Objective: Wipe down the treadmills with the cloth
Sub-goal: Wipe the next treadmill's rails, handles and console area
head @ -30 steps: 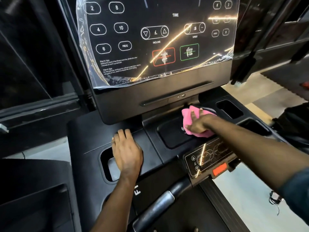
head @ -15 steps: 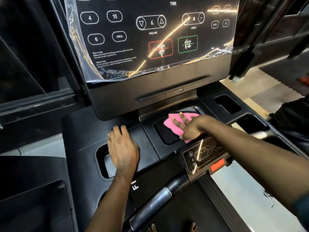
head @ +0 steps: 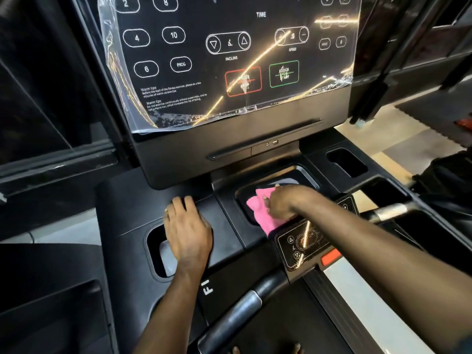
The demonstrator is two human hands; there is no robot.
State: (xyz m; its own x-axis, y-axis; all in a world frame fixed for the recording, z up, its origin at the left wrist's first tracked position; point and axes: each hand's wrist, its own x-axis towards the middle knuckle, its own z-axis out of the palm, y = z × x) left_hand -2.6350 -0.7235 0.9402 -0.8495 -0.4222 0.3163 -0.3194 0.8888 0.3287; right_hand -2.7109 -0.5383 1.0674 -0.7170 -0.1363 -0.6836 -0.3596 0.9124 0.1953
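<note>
The treadmill (head: 122,208) is seen from above at its console end. The pink cloth (head: 256,204) is located in the shallow central tray (head: 293,176) directly below the display panel (head: 229,60), with its near corner draped over the tray's front edge, just beside the small control panel (head: 298,244). The cloth is bunched and largely covered by the right hand (head: 283,203), which is laid on top of it with the fingers bent over the fabric, grasping it and holding it against the tray floor. The right forearm is extended in from the lower right, across the small control panel. The left hand (head: 187,231) is released: it is placed palm down on the console deck to the left of the tray, fingers straight and close together, nothing held. Its heel is positioned over the right edge of the left cup-holder recess (head: 155,249). The two hands are apart, separated by the raised rim of the tray. The display panel is covered by a clear plastic film (head: 112,72), which is wrinkled and lifted away along its left and lower edges; bright streaks of light are reflected in it. An orange tab (head: 330,256) is noted just to the right of the small control panel. A black and grey handlebar (head: 240,307) is seen running diagonally beneath the console. A further recess (head: 347,162) is observed at the right of the console, well apart from the cloth.
</note>
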